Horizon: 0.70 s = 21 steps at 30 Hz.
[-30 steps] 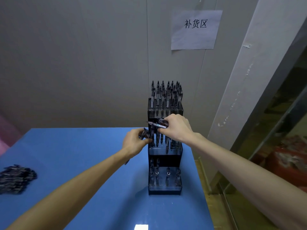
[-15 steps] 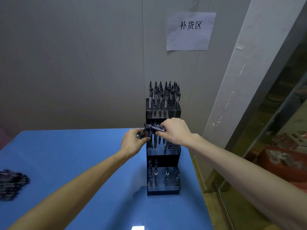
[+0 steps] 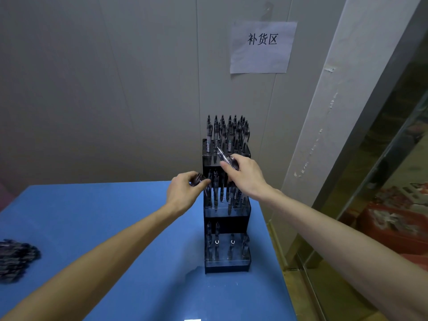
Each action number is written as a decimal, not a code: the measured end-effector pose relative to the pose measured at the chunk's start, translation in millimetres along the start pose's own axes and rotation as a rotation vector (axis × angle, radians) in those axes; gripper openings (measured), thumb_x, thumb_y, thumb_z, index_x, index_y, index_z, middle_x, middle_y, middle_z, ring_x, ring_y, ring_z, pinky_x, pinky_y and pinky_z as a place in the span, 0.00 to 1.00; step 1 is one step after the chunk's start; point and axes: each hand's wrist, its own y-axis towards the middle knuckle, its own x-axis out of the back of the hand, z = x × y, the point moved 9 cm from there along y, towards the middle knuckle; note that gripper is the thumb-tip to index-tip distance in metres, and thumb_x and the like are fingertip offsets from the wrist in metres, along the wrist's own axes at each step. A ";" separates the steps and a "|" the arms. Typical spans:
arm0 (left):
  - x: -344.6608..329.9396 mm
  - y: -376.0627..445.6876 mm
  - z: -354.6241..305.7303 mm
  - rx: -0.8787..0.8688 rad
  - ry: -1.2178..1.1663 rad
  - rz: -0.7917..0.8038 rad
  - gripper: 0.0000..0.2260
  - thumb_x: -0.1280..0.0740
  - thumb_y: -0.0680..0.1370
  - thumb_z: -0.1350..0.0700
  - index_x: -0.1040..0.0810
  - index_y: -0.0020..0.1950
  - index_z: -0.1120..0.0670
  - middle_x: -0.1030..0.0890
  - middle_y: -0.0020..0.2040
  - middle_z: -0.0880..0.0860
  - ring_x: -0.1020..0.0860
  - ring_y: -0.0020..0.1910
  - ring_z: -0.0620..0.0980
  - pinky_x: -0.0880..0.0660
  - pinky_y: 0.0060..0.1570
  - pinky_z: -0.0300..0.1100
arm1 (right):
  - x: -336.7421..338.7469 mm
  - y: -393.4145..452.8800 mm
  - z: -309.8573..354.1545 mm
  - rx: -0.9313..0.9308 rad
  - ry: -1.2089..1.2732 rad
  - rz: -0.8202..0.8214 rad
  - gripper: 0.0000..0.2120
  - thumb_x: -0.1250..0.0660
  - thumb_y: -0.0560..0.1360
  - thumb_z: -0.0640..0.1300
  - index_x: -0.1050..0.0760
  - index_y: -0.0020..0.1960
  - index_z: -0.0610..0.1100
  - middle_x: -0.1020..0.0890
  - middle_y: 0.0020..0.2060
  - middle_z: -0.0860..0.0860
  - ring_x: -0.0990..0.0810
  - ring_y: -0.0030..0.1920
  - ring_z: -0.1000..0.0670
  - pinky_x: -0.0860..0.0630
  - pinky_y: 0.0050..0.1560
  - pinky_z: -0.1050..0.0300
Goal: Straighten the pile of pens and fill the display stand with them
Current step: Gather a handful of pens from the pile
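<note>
Two pens are being handled at the three-tier display stand [image 3: 227, 251] on the blue table [image 3: 97, 228]: one pen [image 3: 225, 158] is pinched by the right hand [image 3: 245, 176] over the middle tier, a few more [image 3: 198, 179] are gripped by the left hand [image 3: 184, 192] just beside it, and the loose pile [image 3: 16, 260] is left far off at the table's left edge.

Two bare forearms enter from bottom edge, one each side. No sleeves on either arm as far as frame shows (upper arms out of view). Left hand [image 3: 184, 193] bare: no glove, no ring or band at wrist. Right hand [image 3: 246, 176] likewise bare, wrist uncovered, no watch or strap. Fingers [image 3: 228, 169] ungloved; nails too small and blurred to describe. No markings, tape or cables anywhere on hands or forearms. Rest of body not in view.
</note>
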 end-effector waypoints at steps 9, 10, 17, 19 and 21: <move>-8.3 -0.8 -28.5 -0.112 0.266 0.095 0.21 0.30 0.80 0.43 0.35 0.33 0.48 0.32 0.27 0.47 0.33 0.29 0.48 0.41 0.30 0.43 | 5.3 -3.8 -7.3 -0.150 0.254 -0.044 0.18 0.34 0.80 0.56 0.16 0.38 0.47 0.28 0.20 0.54 0.32 0.24 0.56 0.32 0.35 0.57; -9.9 -0.9 -26.9 -0.097 0.265 0.103 0.21 0.30 0.80 0.43 0.34 0.32 0.48 0.32 0.27 0.47 0.34 0.29 0.48 0.41 0.30 0.43 | 5.1 -4.7 -7.9 -0.152 0.260 -0.032 0.17 0.33 0.79 0.56 0.15 0.39 0.47 0.28 0.20 0.55 0.33 0.24 0.56 0.33 0.34 0.57; -11.1 -8.7 -22.5 -0.049 0.210 0.063 0.20 0.32 0.80 0.40 0.31 0.35 0.50 0.29 0.28 0.46 0.31 0.29 0.48 0.37 0.30 0.44 | 16.4 -11.8 -11.7 -0.110 0.149 -0.056 0.23 0.31 0.79 0.53 0.31 0.29 0.48 0.31 0.20 0.58 0.34 0.23 0.57 0.36 0.31 0.58; -2.5 -11.4 -23.1 -0.045 0.178 -0.009 0.18 0.37 0.82 0.39 0.28 0.41 0.51 0.25 0.31 0.48 0.28 0.31 0.49 0.34 0.31 0.45 | 23.3 -12.4 -9.8 -0.086 0.110 -0.087 0.23 0.31 0.79 0.54 0.32 0.28 0.49 0.30 0.21 0.57 0.34 0.24 0.57 0.36 0.31 0.57; 8.6 -12.5 -25.7 -0.034 0.133 -0.080 0.18 0.42 0.85 0.43 0.33 0.39 0.52 0.28 0.30 0.49 0.31 0.30 0.50 0.36 0.32 0.47 | 27.8 -12.5 -7.8 -0.071 0.095 -0.097 0.23 0.31 0.79 0.54 0.33 0.28 0.50 0.30 0.22 0.56 0.34 0.25 0.56 0.36 0.31 0.57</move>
